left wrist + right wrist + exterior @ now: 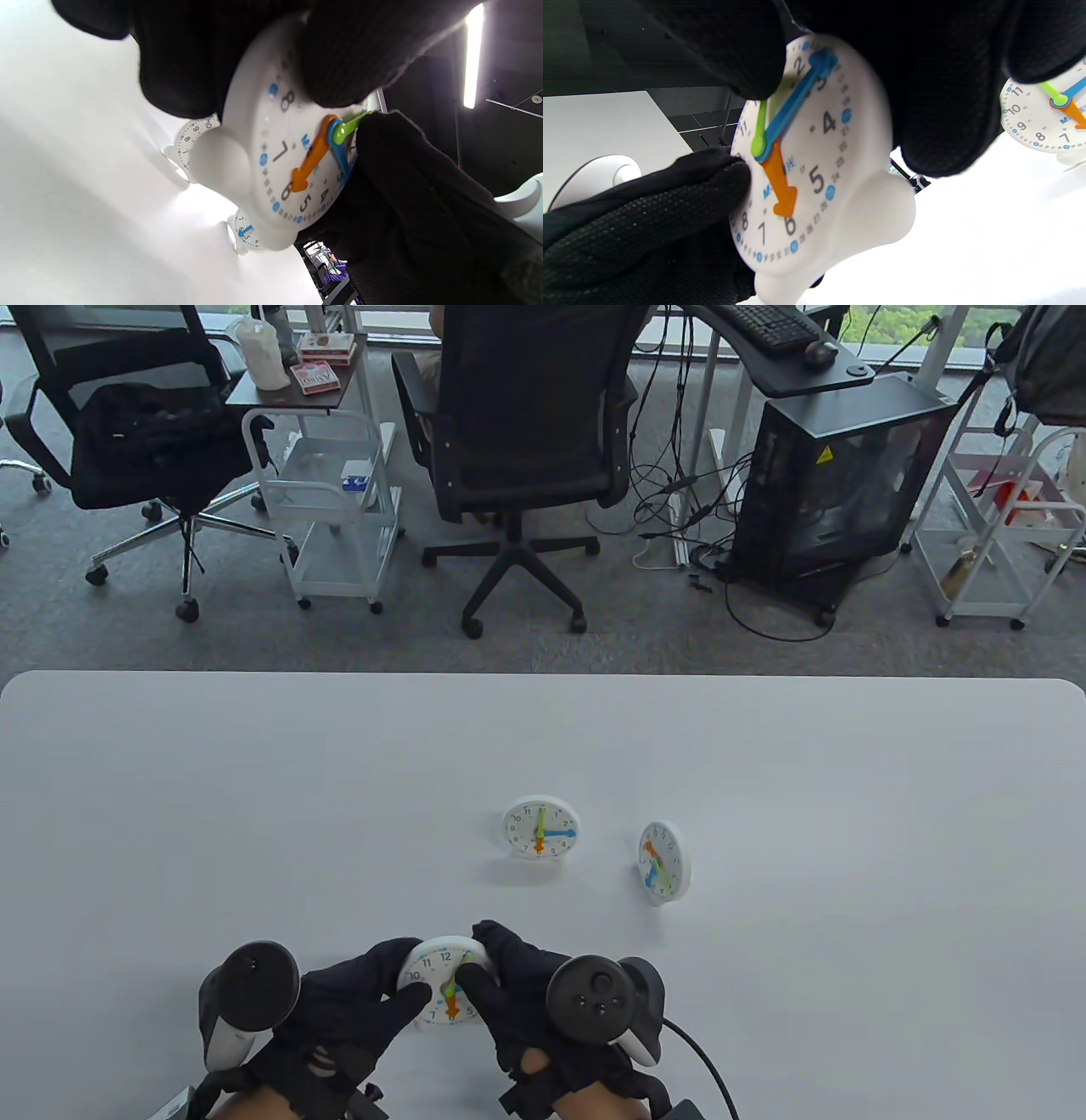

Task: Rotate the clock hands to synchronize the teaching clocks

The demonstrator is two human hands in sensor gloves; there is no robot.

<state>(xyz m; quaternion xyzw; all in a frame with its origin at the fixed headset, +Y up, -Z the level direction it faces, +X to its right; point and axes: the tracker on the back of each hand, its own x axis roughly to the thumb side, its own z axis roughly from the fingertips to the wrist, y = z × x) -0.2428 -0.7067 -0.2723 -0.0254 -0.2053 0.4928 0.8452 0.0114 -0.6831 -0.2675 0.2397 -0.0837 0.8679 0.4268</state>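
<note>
Table view: a white teaching clock (447, 984) is held near the table's (254, 814) front edge, between both gloved hands. The left hand (348, 1005) grips its left rim, thumb lying across the face near the 9 and 10. The right hand (517, 993) wraps the right rim, fingers curled over the top edge and thumb on the face beside the hub.

In the right wrist view the held clock's orange hand (779, 182) points at the 6, its blue hand (797, 99) runs up toward the 3, and its green hand (760, 127) is partly hidden under a gloved fingertip (742, 55) (whether that finger pinches the green hand or only covers it is unclear).

Two more teaching clocks stand upright farther back on the table, near each other but apart. The middle clock (540, 827) faces the camera, green hand up, blue pointing right, orange down. The right clock (663, 863) is turned sideways, its face angled left.
</note>
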